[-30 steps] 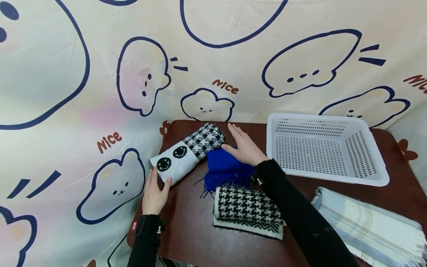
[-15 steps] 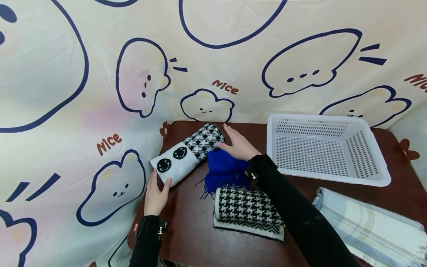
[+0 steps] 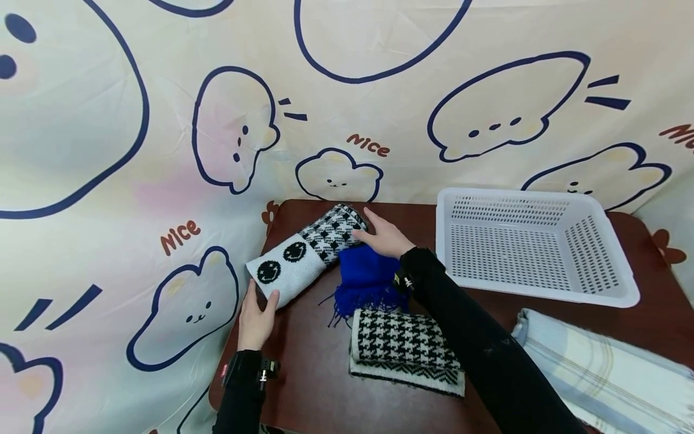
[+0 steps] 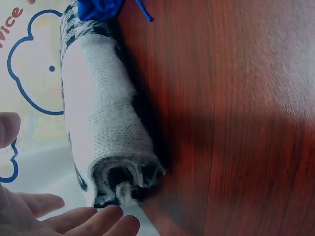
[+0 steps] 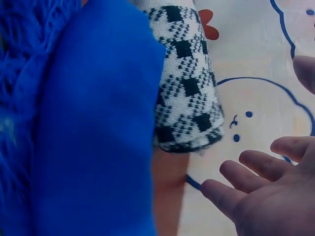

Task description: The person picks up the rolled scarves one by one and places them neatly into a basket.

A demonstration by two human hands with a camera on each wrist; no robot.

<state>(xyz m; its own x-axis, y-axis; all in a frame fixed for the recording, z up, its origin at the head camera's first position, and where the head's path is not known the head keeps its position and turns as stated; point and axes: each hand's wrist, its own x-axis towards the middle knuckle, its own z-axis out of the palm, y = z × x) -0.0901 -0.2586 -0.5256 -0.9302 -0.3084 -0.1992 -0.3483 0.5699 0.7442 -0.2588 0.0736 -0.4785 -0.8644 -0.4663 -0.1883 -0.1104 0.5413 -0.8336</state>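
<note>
A rolled knit scarf (image 3: pixel 310 252), white with black smiley faces at one end and black-and-white check at the other, lies slantwise at the table's back left. My left hand (image 3: pixel 257 319) is at its near-left end, fingers extended; in the left wrist view the fingertips (image 4: pixel 106 216) are by the spiral end of the roll (image 4: pixel 110 103), contact unclear. My right hand (image 3: pixel 387 234) is at the checked end, fingers straight and spread; a small gap shows between hand (image 5: pixel 270 191) and roll in the right wrist view. A blue fringed scarf (image 3: pixel 365 274) lies under the right wrist.
A folded black-and-white houndstooth scarf (image 3: pixel 406 343) lies in front of the blue one. A white perforated basket (image 3: pixel 441 241) stands at the back right of the brown table (image 3: pixel 309 374). A pale plaid scarf (image 3: pixel 607 367) lies at the right. A patterned cloth (image 3: pixel 401 108) hangs behind.
My right hand has moved left, closer to the checked end of the rolled scarf. The left hand and the roll stay nearly in place; the view shifts slightly.
</note>
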